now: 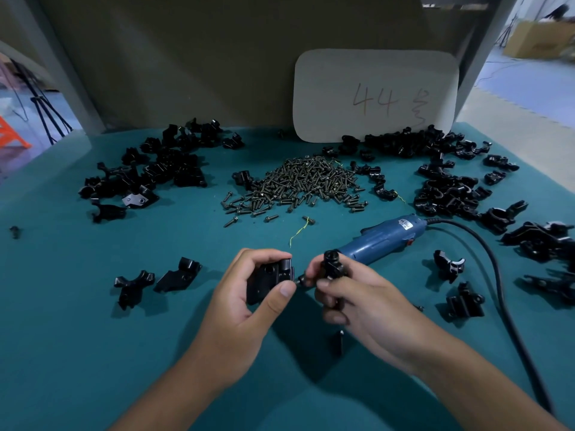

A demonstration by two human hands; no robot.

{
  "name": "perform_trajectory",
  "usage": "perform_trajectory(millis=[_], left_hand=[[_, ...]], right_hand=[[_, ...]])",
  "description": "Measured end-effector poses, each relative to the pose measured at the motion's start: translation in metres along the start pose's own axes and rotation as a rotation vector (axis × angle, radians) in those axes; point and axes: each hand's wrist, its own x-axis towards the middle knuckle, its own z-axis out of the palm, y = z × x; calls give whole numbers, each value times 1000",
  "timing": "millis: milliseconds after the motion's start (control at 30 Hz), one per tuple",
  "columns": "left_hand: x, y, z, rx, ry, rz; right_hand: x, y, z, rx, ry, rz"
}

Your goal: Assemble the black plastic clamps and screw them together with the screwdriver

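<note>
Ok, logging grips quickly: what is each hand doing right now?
Left hand: holding a black clamp block.
Right hand: holding a smaller black clamp piece.

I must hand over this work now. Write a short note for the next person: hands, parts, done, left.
Left hand grips a black clamp body.
Right hand pinches a second clamp piece with a screw at the body's side.
Blue electric screwdriver lies behind the right hand; screw pile at centre.
Done: pieces brought together.
Left: join, drive the screw.
</note>
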Motion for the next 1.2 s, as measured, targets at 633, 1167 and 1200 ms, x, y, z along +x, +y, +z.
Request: perform_trajectory(millis=[633,1167,1200], left_hand=[[0,-1,-1,22,-6,3],[-5,-3,-1,-32,-117,0],[-5,-1,-1,-17,-126,7]], right_hand=[[0,0,0,-27,0,-163],[0,0,0,132,-78,-39],[1,1,0,116,-67,-39]])
